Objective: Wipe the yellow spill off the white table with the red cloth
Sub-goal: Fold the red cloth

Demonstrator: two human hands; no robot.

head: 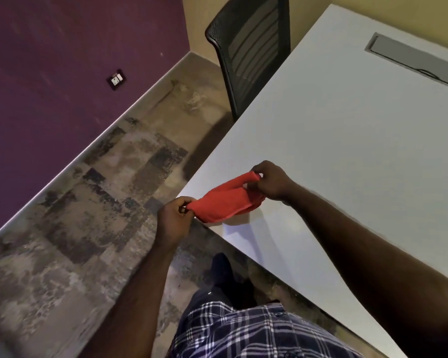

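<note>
From my remote seat I saw both hands holding the red cloth [225,200] up at the near-left corner of the white tabletop [347,140]. The left hand [175,219] hung just off the table's edge, over the mottled floor [88,215], its fingers [183,202] pinched shut on the cloth's left end. The right hand [270,180] was above the tabletop, fingers closed on the cloth's upper right end. The cloth sagged in a loose fold between them, and whether its lowest part touched the surface I could not tell; a faint shadow lay beneath it. I could make out no yellow spill on the part of the tabletop in view. A grey cable hatch [414,59] sat in the far right of the surface, and a black mesh chair [251,45] stood at the table's far-left side.
</note>
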